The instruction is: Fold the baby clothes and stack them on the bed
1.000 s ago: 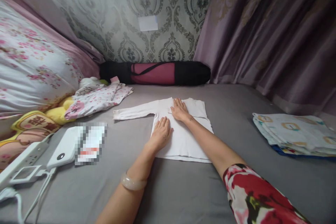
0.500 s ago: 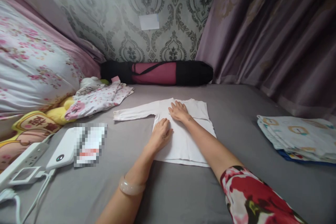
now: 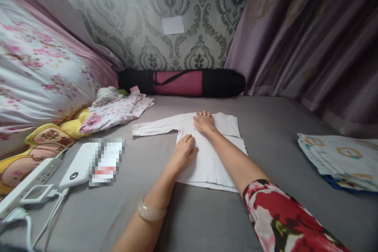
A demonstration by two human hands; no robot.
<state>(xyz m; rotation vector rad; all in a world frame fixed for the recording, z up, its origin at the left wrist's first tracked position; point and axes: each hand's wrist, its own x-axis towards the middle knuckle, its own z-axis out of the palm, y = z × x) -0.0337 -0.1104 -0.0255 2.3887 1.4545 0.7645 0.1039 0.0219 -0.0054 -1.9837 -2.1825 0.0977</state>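
Observation:
A white long-sleeved shirt point(image 3: 206, 165) lies spread on the grey bed sheet. One sleeve stretches out to the left; the other is folded inward across the upper right of the body. My right hand point(image 3: 204, 122) rests palm down near the neckline, its fingers extended over the cloth. Lower and to the left, my left hand point(image 3: 184, 151) lies on the shirt's left side below the armpit, fingers laid out on the fabric. Neither hand grips the cloth visibly. The palms and the fabric under them are hidden.
Left are a power strip point(image 3: 32, 183), a white power bank point(image 3: 81, 165) with cables, a cartoon cushion point(image 3: 38, 151) and a floral garment point(image 3: 118, 112). A black and maroon long bag point(image 3: 180, 82) lies along the wall. Folded patterned cloth point(image 3: 339, 157) sits at right.
The view has swung slightly left, so everything appears shifted right. My right hand has slid a little up toward the neckline. My left hand stays at about the same place on the shirt.

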